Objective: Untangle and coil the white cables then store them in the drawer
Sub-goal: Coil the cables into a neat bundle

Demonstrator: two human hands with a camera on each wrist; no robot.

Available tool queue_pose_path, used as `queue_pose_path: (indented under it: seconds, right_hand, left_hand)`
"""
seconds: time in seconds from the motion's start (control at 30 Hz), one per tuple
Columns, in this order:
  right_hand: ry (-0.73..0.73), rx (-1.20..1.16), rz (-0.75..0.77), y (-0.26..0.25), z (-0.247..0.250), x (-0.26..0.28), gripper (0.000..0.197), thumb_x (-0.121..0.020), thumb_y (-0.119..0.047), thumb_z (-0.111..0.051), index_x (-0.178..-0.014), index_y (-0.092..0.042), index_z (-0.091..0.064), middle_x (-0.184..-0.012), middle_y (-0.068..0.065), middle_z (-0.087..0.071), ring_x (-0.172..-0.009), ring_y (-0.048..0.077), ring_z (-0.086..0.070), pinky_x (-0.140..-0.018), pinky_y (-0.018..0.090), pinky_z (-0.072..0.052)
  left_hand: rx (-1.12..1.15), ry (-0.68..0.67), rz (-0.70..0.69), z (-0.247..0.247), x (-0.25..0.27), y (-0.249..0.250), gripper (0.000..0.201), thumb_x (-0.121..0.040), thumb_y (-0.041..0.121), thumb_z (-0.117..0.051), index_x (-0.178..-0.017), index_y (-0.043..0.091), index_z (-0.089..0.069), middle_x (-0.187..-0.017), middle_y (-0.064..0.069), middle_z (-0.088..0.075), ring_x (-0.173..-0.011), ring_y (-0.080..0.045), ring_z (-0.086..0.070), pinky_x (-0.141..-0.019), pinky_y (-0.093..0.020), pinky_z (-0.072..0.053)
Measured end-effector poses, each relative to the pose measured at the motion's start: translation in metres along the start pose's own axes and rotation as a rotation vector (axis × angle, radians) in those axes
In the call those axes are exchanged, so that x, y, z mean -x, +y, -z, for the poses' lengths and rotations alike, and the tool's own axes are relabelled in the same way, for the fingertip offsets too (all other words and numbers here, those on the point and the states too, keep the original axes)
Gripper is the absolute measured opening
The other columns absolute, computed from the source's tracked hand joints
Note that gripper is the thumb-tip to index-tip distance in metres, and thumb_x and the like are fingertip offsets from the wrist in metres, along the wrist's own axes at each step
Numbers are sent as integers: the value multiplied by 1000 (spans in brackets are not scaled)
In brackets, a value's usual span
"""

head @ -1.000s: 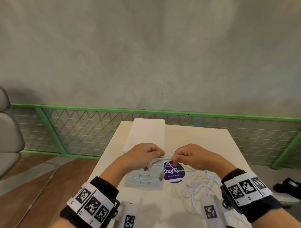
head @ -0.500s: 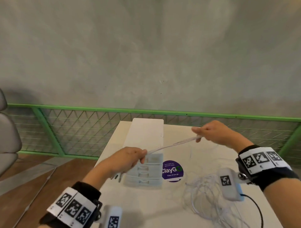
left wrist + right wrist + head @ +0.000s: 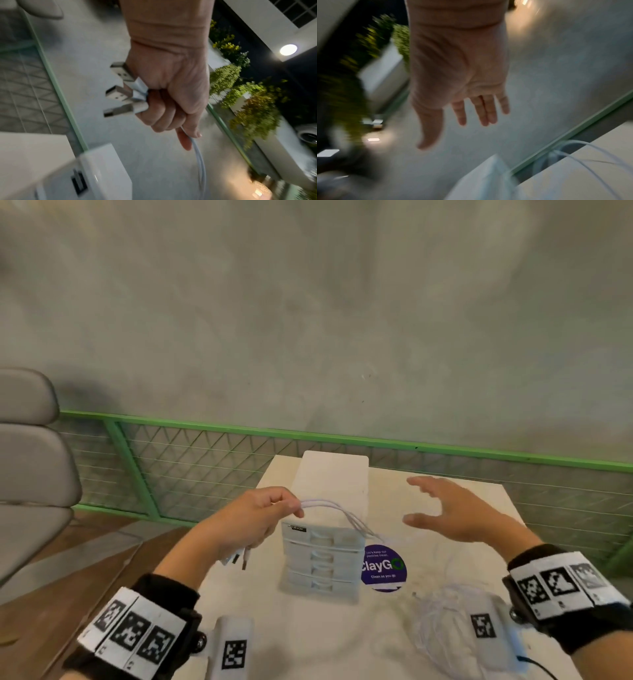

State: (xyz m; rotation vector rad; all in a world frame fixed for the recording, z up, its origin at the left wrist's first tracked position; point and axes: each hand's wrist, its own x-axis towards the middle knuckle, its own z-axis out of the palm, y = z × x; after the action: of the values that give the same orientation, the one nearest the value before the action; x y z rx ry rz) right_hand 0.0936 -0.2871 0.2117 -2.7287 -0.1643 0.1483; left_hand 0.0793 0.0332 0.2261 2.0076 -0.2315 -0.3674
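Note:
My left hand (image 3: 260, 518) grips a bundle of white cables (image 3: 337, 510) just left of the white drawer unit (image 3: 325, 559). Three USB plugs (image 3: 120, 89) stick out below my fist (image 3: 171, 97), and the strands (image 3: 199, 159) leave between thumb and forefinger. The cables arc over the unit's front top edge and trail down to a loose heap (image 3: 442, 614) on the table at the right. My right hand (image 3: 442, 511) hovers open to the right of the unit with fingers spread (image 3: 481, 111), holding nothing. All the unit's drawers look closed.
The white table (image 3: 308, 638) carries a purple round sticker (image 3: 383, 568) beside the unit. A green railing with wire mesh (image 3: 205, 453) runs behind the table before a grey wall. A grey chair (image 3: 30, 460) stands at the left.
My right hand has let go of the cables and opened, dropping back toward the unit. The stretched strands have gone slack and now sag over the drawer unit. My left hand rose slightly.

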Motion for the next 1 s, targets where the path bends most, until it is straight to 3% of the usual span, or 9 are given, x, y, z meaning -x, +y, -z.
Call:
queue_pose_path:
  seconds: [0.1,0.2,0.27,0.33,0.63,0.7,0.8,0.93,1.0]
  right_hand:
    - [-116,-331,214,-75,-12,12,75,-71,-58,-61,-137,-33,-34,-124,-17,-43,-116,3,-45,-100,24,-34]
    - [-308,-487,272,-89,-16,10,31,-87,-37,-59,-114,-24,-56,-85,-13,-63,-74,1,-57,-77,20,-41]
    - [-347,-623,216,-76,-8,8,16,-90,-27,-55,-97,-16,-64,-53,-11,-51,-50,9,-44,-62,23,-40]
    - [-308,-705,141,-62,1,8,18,-91,-23,-51,-89,-15,-66,-48,-11,-37,-44,7,-31,-49,18,-30]
    - [470,-1012,-27,-107,-38,0,27,-87,-28,-61,-61,-32,-70,-49,-8,-56,-42,10,-42,-45,26,-39]
    - [489,-1061,-70,-117,-45,3,25,-85,-30,-62,-62,-34,-70,-65,-5,-67,-56,13,-58,-58,32,-53]
    - [445,-1075,-151,-121,-46,3,20,-81,-33,-64,-63,-32,-72,-87,0,-72,-85,15,-64,-76,33,-53]
    - [362,-988,-157,-121,-41,3,25,-85,-33,-61,-61,-30,-69,-89,1,-68,-91,18,-61,-85,34,-49]
    - [294,-992,-141,-123,-42,3,22,-88,-34,-55,-72,-30,-69,-87,-1,-66,-83,14,-60,-74,27,-47]
  left_hand:
    - [15,-88,-16,-23,-4,13,24,-96,29,-46,-78,22,-62,-46,7,-30,-42,-10,-22,-42,-22,-18]
    - [123,-127,-29,-34,-6,17,24,-97,27,-45,-79,20,-60,-43,8,-30,-41,-9,-20,-39,-18,-19]
    - [207,-112,-20,-31,-7,14,26,-97,26,-44,-78,19,-60,-43,9,-29,-40,-8,-18,-38,-17,-18]
    - [281,-74,4,-28,-7,10,28,-97,27,-43,-78,16,-60,-43,9,-29,-38,-7,-18,-37,-16,-17]
    - [640,-7,78,-76,-20,24,59,-95,54,-21,-94,13,-63,-46,8,-23,-38,-5,-18,-37,-16,-16]
    - [636,-9,37,-88,-21,25,53,-96,52,-21,-95,17,-60,-48,7,-24,-39,-5,-19,-38,-16,-18]
    - [519,-12,-46,-97,-20,23,43,-98,46,-23,-88,18,-54,-52,7,-28,-41,-4,-24,-41,-17,-23]
    - [336,8,-70,-102,-21,22,36,-99,36,-34,-71,15,-42,-48,5,-38,-37,-6,-34,-42,-18,-31]
    - [402,31,-46,-101,-22,23,37,-100,30,-35,-67,15,-42,-44,6,-37,-37,-7,-32,-40,-18,-29]
